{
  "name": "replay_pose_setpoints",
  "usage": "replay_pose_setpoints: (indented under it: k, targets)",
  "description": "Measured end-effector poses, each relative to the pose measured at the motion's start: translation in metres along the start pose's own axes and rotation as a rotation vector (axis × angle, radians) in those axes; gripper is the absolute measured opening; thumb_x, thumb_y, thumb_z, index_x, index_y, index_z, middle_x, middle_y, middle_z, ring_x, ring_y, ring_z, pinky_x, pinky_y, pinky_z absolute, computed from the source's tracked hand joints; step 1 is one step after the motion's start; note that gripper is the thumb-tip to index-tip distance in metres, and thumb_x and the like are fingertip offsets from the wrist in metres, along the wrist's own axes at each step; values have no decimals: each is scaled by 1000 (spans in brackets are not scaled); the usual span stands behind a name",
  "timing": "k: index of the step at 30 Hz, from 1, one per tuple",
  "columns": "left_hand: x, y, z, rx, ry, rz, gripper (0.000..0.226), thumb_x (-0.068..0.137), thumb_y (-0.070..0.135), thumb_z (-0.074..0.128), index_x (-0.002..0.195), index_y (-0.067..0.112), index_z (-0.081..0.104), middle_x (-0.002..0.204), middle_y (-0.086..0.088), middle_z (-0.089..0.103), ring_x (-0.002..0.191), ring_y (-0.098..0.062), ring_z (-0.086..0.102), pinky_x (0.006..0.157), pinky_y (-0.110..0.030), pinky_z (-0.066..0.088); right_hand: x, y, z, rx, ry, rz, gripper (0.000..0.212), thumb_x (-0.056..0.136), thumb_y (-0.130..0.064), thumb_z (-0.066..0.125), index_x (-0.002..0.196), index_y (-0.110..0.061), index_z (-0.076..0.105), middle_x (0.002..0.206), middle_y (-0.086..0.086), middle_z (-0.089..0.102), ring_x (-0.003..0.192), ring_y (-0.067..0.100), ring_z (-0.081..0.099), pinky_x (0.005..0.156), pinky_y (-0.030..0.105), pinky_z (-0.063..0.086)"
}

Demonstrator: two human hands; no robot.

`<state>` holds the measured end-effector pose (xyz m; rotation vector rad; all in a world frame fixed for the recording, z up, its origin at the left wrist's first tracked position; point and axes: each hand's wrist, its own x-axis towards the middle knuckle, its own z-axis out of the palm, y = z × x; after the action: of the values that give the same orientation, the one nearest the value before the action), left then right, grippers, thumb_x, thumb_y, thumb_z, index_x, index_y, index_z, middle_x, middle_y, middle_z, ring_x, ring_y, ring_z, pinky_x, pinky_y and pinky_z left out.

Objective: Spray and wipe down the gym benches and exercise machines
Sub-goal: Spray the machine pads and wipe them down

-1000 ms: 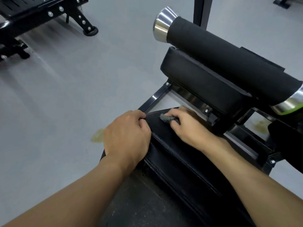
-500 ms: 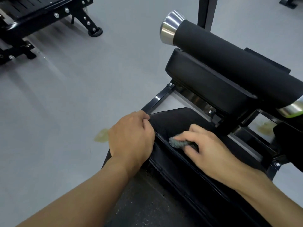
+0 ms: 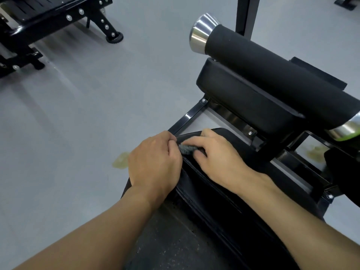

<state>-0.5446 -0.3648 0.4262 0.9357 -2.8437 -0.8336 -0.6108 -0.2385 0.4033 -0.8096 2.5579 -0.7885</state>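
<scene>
Head view: a wide-angle look down over two bare forearms at a black exercise machine (image 3: 185, 118) on a grey floor (image 3: 78, 114).
Left hand (image 3: 153, 162): at centre, fingers curled over the left edge of the seat pad (image 3: 224, 193), gripping it.
Right hand (image 3: 216, 160): just at 3 o'clock of the left hand, pinching a small grey cloth (image 3: 187, 149) against the pad's far corner.
Cloth: between the two hands, touching the pad (mostly hidden under fingers).
At 1 o'clock: a black cushion (image 3: 243, 98) with a chrome-capped foam roller (image 3: 272, 75) above it.
Progress: probably mid-wipe on this pad. I cannot tell if the cushion and roller are done. A second machine (image 3: 39, 20) at 10 o'clock likely waits. No spray bottle shows.
Floor mark: a yellowish stain (image 3: 120, 159) at 9 o'clock of the left hand.
Writing: none readable.
</scene>
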Motion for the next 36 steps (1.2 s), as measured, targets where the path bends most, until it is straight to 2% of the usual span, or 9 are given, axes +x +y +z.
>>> replay_pose_setpoints:
  k: [5,7,11,17,21,26,28,32,36]
  targets:
    - [0,-1,0,-18,11,-5,30,95,23,36,99,27,66,83,6,66,79,-17,49,69,-33,29,-45,-3,-10,-45,-59,-36,43,98,-22,48,132,-49,56,96,-11,36,78,11,52,66,37,52]
    - [1,-1,1,-20,22,-4,30,96,23,37,98,27,66,83,5,67,79,-17,49,70,-33,30,-43,-3,-9,-80,-76,-35,43,98,-25,47,131,-51,55,97,-12,35,80,12,53,68,36,52]
    - [0,-1,2,-22,27,0,31,95,24,36,94,26,66,79,7,64,79,-19,53,70,-34,34,0,-3,3,-32,27,13,42,99,-20,48,129,-46,61,95,-6,41,89,20,55,75,43,52]
    - [0,-5,5,-3,51,22,29,94,20,39,90,25,67,76,7,64,75,-17,52,67,-32,32,-67,28,-6,25,5,58,39,95,-20,57,125,-45,64,86,-11,41,71,8,51,65,41,50]
    - [0,-6,5,25,49,64,30,94,21,38,91,24,68,83,6,67,83,-22,58,73,-35,41,-9,25,1,-2,40,120,37,99,-18,51,126,-39,66,91,-11,42,88,11,49,76,32,45]
    - [0,-9,7,118,61,258,41,91,28,28,90,25,69,108,16,65,99,-15,54,74,-34,42,-69,36,-10,-35,-9,94,38,98,-23,53,129,-43,61,87,-10,42,78,10,51,72,39,49]
    - [0,-10,8,171,51,304,43,87,30,26,87,24,69,105,15,67,98,-15,54,73,-35,44,-78,41,-11,-8,-16,88,37,96,-22,55,126,-43,64,85,-9,43,76,11,52,71,40,49]
    - [0,-7,4,249,21,320,44,84,30,26,86,22,70,95,7,68,91,-20,56,78,-34,40,-27,38,-3,0,20,111,36,96,-18,54,121,-39,68,92,-7,48,93,19,58,82,35,49]
    - [-27,3,8,353,-104,546,53,82,37,26,93,23,76,96,6,70,96,-18,62,96,-34,34,-68,47,-13,12,28,86,33,96,-23,58,122,-42,63,92,-14,49,90,12,56,79,34,50]
